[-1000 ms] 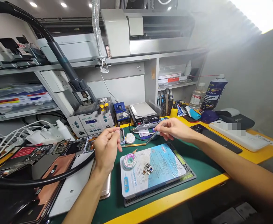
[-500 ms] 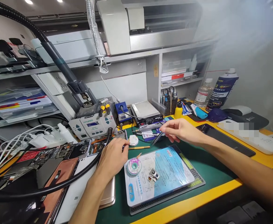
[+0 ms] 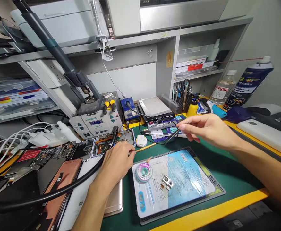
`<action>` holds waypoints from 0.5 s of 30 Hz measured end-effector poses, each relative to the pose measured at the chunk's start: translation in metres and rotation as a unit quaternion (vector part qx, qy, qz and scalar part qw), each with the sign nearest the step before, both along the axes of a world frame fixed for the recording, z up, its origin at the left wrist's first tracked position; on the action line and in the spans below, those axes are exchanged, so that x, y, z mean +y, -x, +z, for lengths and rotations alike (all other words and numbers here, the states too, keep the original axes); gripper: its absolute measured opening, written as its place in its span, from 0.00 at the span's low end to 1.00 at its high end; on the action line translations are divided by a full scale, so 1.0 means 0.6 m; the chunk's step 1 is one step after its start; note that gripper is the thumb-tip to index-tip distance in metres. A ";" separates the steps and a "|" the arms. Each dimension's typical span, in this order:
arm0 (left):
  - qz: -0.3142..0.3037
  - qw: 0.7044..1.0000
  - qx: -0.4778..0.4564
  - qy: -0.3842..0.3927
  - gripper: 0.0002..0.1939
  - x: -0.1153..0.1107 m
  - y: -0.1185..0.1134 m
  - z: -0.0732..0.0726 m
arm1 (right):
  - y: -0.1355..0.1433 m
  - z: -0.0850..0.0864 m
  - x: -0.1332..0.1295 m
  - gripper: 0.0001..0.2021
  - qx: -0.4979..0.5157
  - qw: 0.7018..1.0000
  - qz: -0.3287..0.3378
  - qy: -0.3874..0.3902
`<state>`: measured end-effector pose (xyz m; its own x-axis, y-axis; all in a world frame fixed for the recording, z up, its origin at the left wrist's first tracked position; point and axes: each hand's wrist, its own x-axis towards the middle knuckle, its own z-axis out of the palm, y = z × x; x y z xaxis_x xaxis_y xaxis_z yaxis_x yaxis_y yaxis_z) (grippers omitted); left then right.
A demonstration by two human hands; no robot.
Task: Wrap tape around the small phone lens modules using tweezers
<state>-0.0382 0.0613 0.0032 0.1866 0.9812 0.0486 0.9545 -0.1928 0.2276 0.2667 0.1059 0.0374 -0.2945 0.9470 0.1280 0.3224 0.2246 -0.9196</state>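
Note:
My left hand [image 3: 121,158] is closed beside the black hose, with a thin gold-coloured rod [image 3: 145,147] running out from its thumb and fingertips; the tool's kind cannot be made out. My right hand [image 3: 203,130] pinches dark tweezers [image 3: 172,137], whose tips point down and left above the green mat. In front of my hands lies a blue-and-white sheet [image 3: 188,183] on a grey perforated pad. On the sheet sit a small phone camera module [image 3: 167,181] and a spool of desoldering braid [image 3: 144,172]. A round white pad [image 3: 141,140] lies behind the gold rod.
Phones and boards crowd the left, with a gold phone [image 3: 114,200] and a black hose [image 3: 78,189]. Behind stand a grey rework station [image 3: 96,123] and a blue soldering unit [image 3: 130,110]. A spray can [image 3: 248,83] and clear bottle [image 3: 223,86] stand at back right.
The view has shifted down and closer to the bench. My right hand still has the tweezers, and my left hand stays by the hose. The gold rod's far end now slants further upward.

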 end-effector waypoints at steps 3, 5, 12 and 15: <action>-0.002 1.000 0.000 0.006 0.15 0.000 -0.001 0.001 | 0.005 0.005 0.003 0.20 -0.026 1.000 0.016 0.001; -0.001 1.000 -0.003 0.010 0.15 0.001 0.000 0.001 | 0.013 0.004 0.007 0.18 -0.051 0.998 0.038 0.010; 0.014 1.000 -0.007 0.022 0.14 0.006 0.003 -0.003 | 0.038 -0.001 0.024 0.12 -0.102 0.986 0.114 0.070; 0.020 0.999 -0.006 0.028 0.14 0.006 0.003 -0.005 | 0.050 -0.016 0.032 0.15 -0.065 0.983 0.132 0.106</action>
